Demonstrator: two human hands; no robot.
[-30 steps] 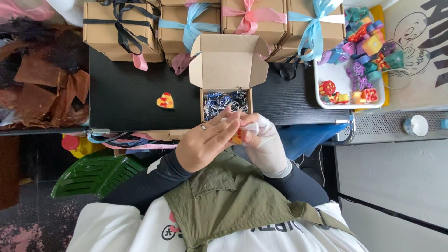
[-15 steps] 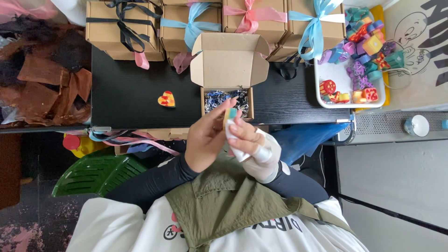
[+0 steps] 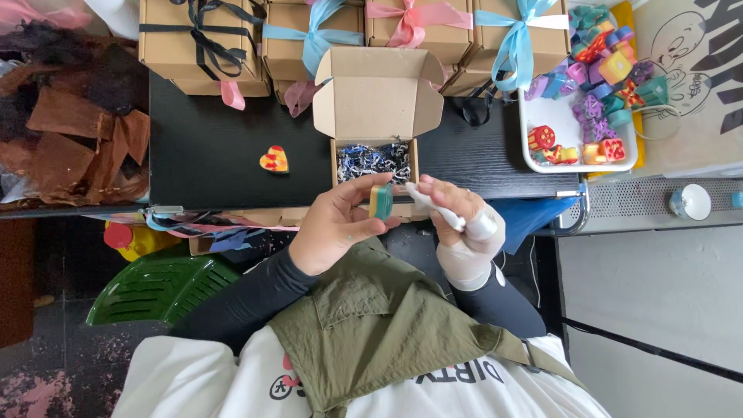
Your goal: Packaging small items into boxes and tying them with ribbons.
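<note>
My left hand pinches a small striped block, orange and teal, by its edges, just in front of an open cardboard box. The box holds blue and white shredded paper, and its lid stands up toward the back. My right hand, bandaged in white around the wrist and palm, holds a scrunched white cloth close beside the block. A heart-shaped piece, yellow and red, lies on the black table to the left of the box.
Closed cardboard boxes tied with black, blue and pink ribbons line the back of the table. A white tray of several colourful pieces sits at the right. Brown scraps lie at the left. A green plastic item sits below.
My hands have separated: the left now holds the striped block alone and lower, nearer the box's front wall. My right hand has drawn off to the right with the white cloth.
</note>
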